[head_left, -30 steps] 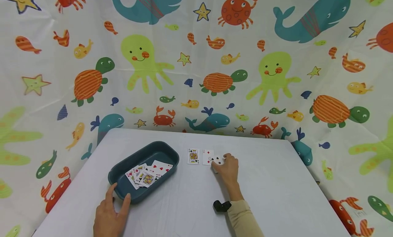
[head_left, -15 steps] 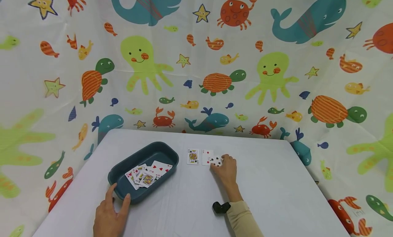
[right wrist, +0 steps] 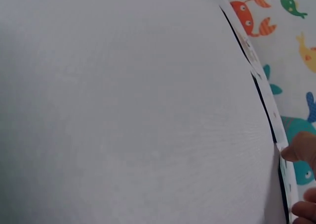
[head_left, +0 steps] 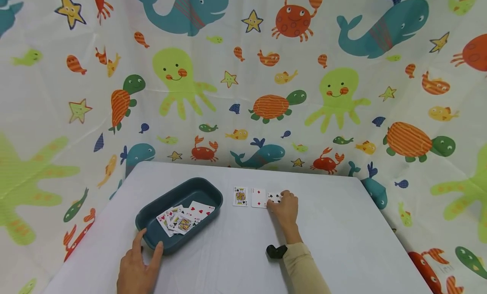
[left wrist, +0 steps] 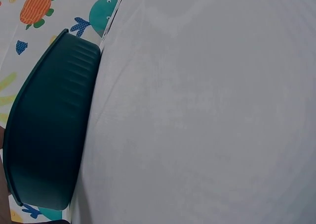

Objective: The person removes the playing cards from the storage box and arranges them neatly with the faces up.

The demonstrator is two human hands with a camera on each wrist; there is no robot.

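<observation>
My right hand [head_left: 286,207] pinches a spade playing card [head_left: 272,196] by its edges, thumb at the lower left, fingers at the right; the hand covers part of it. Left of it lie a diamond card [head_left: 258,198] and a king card [head_left: 240,196], face up in a row. My left hand [head_left: 137,268] rests with forefinger and thumb spread against the near corner of a dark teal tray [head_left: 194,193]. Several face-up playing cards [head_left: 183,223] overlap inside the tray. In the left wrist view the tray's side wall [left wrist: 54,125] shows. The right wrist view catches only the thumb [right wrist: 301,147] and some fingertips.
A white cloth covers the table [head_left: 342,243]. Behind it and along both sides hangs a curtain [head_left: 236,44] printed with sea animals. A black strap piece [head_left: 276,251] sits at the right wrist, by the beige sleeve [head_left: 304,266].
My right hand has shifted the spade card slightly right, so it no longer overlaps the diamond card but lies beside it. The left hand and tray hold still. The head view has tilted slightly.
</observation>
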